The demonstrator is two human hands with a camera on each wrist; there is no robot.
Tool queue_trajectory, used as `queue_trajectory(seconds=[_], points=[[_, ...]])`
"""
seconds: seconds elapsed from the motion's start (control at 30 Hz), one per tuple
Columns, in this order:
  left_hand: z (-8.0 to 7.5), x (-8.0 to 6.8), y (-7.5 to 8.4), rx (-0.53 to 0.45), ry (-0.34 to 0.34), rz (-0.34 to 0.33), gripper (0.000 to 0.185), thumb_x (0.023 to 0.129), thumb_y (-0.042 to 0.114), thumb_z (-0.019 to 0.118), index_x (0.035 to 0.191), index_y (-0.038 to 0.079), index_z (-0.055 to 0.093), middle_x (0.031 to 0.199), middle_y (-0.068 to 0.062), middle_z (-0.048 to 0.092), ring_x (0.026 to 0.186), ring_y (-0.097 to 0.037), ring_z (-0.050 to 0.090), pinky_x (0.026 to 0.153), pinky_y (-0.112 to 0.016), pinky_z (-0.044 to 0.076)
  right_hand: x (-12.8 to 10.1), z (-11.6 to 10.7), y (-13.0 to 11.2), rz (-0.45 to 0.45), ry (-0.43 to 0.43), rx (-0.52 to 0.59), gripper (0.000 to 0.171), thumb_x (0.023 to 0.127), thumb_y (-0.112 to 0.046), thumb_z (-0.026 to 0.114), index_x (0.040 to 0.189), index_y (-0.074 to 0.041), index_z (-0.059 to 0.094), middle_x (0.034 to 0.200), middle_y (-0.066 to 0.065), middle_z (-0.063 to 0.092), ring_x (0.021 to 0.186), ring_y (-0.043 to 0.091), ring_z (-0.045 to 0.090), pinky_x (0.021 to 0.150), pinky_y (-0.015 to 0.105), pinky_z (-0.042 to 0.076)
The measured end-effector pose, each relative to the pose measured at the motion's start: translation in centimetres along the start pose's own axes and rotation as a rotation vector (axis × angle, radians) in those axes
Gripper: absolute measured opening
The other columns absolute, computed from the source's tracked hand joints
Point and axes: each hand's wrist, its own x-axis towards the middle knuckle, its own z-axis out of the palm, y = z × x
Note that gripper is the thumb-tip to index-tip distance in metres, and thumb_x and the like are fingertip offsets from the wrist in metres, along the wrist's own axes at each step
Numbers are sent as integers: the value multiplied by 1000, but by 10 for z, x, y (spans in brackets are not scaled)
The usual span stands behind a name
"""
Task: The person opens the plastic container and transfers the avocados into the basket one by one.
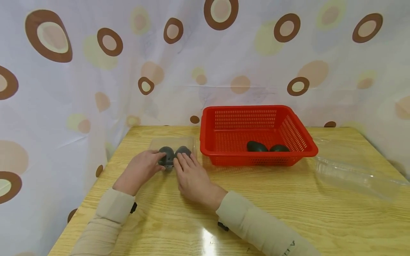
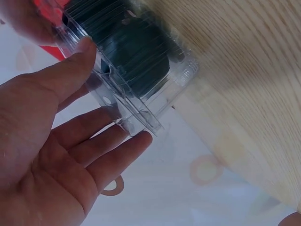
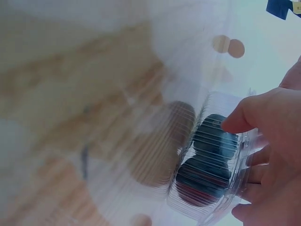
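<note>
A clear plastic clamshell box [image 1: 155, 143] sits at the left of the table with two dark green avocados [image 1: 167, 153] inside. My left hand [image 1: 142, 168] holds its near left corner; in the left wrist view the thumb lies against one side of the rim [image 2: 149, 123] and the fingers against the other. From the right, my right hand [image 1: 194, 180] reaches over the near edge, its fingers over the right avocado [image 1: 183, 150]. In the right wrist view its thumb presses the ribbed wall of the box [image 3: 184, 208], with the fingers round the rim.
A red plastic basket [image 1: 256, 160] stands right of the box and holds two more avocados [image 1: 256, 146]. Another clear plastic container [image 1: 352, 174] lies at the table's right side. A patterned cloth [image 1: 179, 64] hangs behind the wooden table [image 1: 166, 227].
</note>
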Motion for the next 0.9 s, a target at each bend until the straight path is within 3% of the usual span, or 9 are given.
queue_trajectory(seconds=[0.27,0.57,0.9], points=[[-6,-17,11,40,17,12,46,83,22,78,122,0,69,115,-19,70,102,-31,70,83,-38,60,-19,-3,-2,-59,60,-22,64,100,-33,50,155,-7,31,162,12,30,151,26,27,125,44,22],[-9,-26,21,76,12,15,45,85,25,76,123,2,68,117,-20,70,105,-32,69,85,-39,60,-34,-1,0,-100,122,-47,62,99,-33,51,154,-7,35,159,11,36,149,24,33,124,43,26],[-7,-35,31,107,50,50,45,83,25,79,122,5,70,112,-16,69,98,-28,70,79,-34,61,-48,-5,1,-128,107,2,66,95,-33,60,151,-8,38,157,11,40,146,26,37,122,44,29]])
